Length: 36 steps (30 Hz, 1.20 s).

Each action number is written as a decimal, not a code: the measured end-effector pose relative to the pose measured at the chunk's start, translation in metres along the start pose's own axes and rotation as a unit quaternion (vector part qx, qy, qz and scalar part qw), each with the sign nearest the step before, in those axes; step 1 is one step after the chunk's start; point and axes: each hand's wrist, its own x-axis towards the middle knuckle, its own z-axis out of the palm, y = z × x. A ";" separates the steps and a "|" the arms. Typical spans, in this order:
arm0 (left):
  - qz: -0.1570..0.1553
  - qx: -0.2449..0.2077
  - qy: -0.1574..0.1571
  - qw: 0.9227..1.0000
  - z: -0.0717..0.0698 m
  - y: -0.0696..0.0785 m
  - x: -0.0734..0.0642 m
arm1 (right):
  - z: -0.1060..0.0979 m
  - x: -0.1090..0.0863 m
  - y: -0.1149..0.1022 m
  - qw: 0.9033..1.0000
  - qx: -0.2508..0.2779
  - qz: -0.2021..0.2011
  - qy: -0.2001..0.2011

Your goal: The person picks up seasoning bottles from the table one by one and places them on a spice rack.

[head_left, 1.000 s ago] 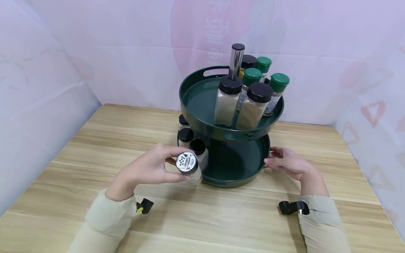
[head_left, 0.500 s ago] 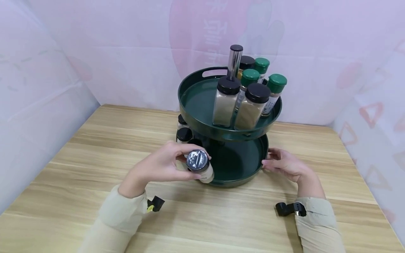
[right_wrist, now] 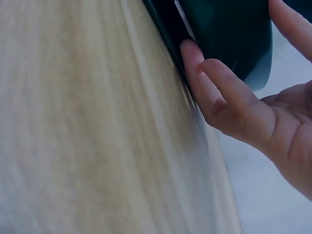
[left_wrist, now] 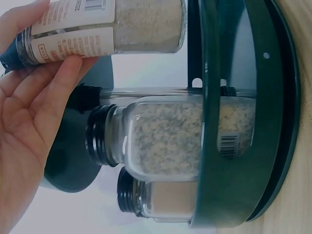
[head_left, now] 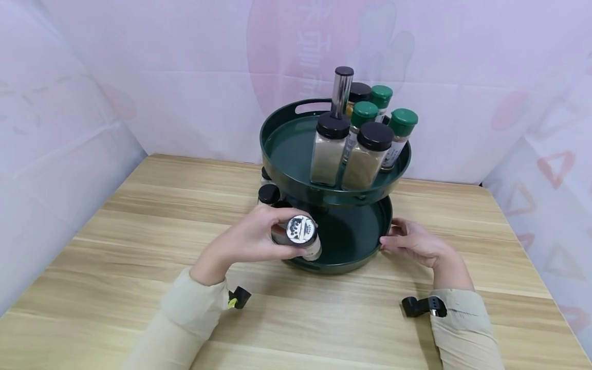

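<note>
My left hand (head_left: 254,234) grips a spice jar (head_left: 312,250) near its black shaker top, between thumb and fingers. The jar stands tilted over the front of the lower tier (head_left: 344,267) of a dark green two-tier rack. In the left wrist view, this jar (left_wrist: 146,24) has a printed label and pale powder inside. Beside it on the lower tier are a square jar (left_wrist: 165,139) of speckled seasoning and a smaller black-lidded jar (left_wrist: 170,199). My right hand (head_left: 418,246) touches the lower tier's right outer wall with relaxed thumb and fingers.
The upper tier (head_left: 287,154) overhangs the lower one. On its right side stand green-capped bottles (head_left: 402,133), black-lidded jars (head_left: 326,154) and a central metal post (head_left: 342,92). The rack sits on a wooden table (head_left: 139,231) against pale printed cloth walls (head_left: 194,103).
My left hand has carried the spice jar rightward, from in front of the left-hand jars to over the lower tier's front. My right hand stays at the rack's right side.
</note>
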 end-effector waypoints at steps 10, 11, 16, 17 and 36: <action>-0.010 -0.006 -0.002 1.000 0.010 -0.011 0.007 | -0.001 0.001 0.001 1.000 0.001 -0.002 -0.004; -0.012 -0.008 -0.003 1.000 0.011 -0.012 0.008 | -0.002 0.001 0.001 1.000 0.003 -0.004 -0.005; -0.022 -0.002 -0.006 1.000 0.016 -0.016 0.011 | -0.001 0.000 0.000 1.000 0.007 -0.010 -0.010; -0.024 0.001 -0.007 1.000 0.017 -0.017 0.011 | -0.001 0.000 0.000 1.000 0.006 -0.011 -0.011; -0.084 0.020 -0.034 0.996 0.043 -0.021 0.021 | -0.002 0.000 0.002 1.000 0.017 -0.018 -0.015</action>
